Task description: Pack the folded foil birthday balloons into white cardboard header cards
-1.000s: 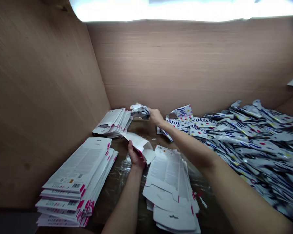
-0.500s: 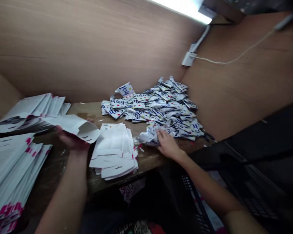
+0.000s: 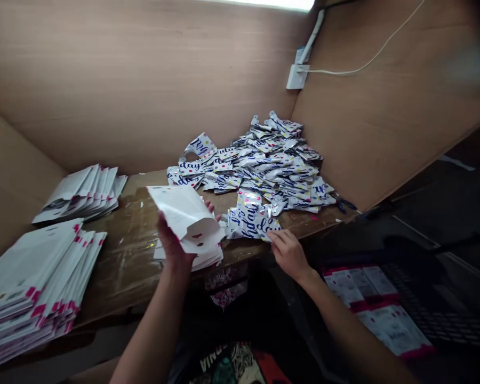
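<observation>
My left hand point(image 3: 176, 242) is wrapped round a white paper envelope point(image 3: 180, 210), whose mouth gapes toward the right. Under it lies a small stack of similar envelopes point(image 3: 208, 260), mostly covered. The fingers of my right hand point(image 3: 287, 249) pinch the lower right corner of a folded foil packet point(image 3: 250, 221) printed with dark blue letters and coloured dots. This packet lies at the table's front edge. Behind it spreads a big heap of such foil packets point(image 3: 272, 165), up to the back corner.
Two stacks of white envelopes with pink edges, one rear point(image 3: 84, 189) and one front point(image 3: 36, 277), stand at the left. Pliers point(image 3: 343, 202) lie at the table's right end. Below right, a dark crate point(image 3: 444, 314) holds pink-and-white packs. Cardboard walls point(image 3: 144, 80) enclose the table.
My left hand has carried the envelope from the left stacks to above the middle stack. My right hand has drawn a packet out from the heap's front, now more unfolded. The view has shifted.
</observation>
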A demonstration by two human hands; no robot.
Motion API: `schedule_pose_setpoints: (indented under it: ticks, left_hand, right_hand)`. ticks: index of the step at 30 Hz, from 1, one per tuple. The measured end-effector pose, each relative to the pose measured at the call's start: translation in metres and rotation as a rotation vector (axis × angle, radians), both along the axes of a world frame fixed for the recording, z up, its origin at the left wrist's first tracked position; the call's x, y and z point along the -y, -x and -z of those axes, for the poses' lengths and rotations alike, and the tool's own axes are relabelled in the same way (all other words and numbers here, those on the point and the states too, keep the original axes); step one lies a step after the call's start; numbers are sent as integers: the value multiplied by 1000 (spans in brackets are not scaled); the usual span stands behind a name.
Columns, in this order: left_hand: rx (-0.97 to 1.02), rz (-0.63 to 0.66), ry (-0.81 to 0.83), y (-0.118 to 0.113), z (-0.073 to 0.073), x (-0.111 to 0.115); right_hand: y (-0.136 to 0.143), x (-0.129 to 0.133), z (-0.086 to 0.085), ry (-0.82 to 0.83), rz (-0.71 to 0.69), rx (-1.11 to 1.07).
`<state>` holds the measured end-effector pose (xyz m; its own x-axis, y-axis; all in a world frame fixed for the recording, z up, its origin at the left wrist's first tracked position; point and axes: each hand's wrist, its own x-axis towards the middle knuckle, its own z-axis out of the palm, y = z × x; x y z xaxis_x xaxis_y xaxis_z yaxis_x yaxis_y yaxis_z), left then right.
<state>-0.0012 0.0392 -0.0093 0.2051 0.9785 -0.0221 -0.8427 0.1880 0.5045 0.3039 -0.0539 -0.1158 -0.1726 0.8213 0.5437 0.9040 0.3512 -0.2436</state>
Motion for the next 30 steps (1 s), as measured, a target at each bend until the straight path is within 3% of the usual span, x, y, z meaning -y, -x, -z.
schedule_pose_setpoints:
  ticks: [4,6,8,12,16,18,21,23,25,27,30]
  left_hand:
    - [22,102,53,-26,11,-3]
    - [33,112,91,-36,15,-4]
    - [41,101,118,-42,19,-3]
    - [45,64,123,-38,19,-1]
    - [41,27,97,-25,13,-1]
    - [45,14,107,-25,11,1]
    - [49,49,136,-33,9,4]
    - [49,109,149,-40,8,8]
    - [40,114,135,-44,5,11]
    - [25,64,115,-45,2,13]
    - [26,61,140,-42,-2,15]
  right_hand:
    - [-1,-7,-3,-224,57,-202]
    - [6,-10,-7,-259,51,-269]
    - [15,-10,-8,-188,4,-247]
    - [21,-1,4,64,-130,3]
    - [9,14,11,-75,-213,-62]
    - [8,18,-4,-201,-223,-241]
    - [24,19,-45,-265,-351,-409]
    - [43,16,-74,-225,-412,-326]
    - [61,11,-92,-202,-363,-183]
    - [77,4,-99,-236,-293,-107]
    - [95,-5,-95,-353,-335,-137]
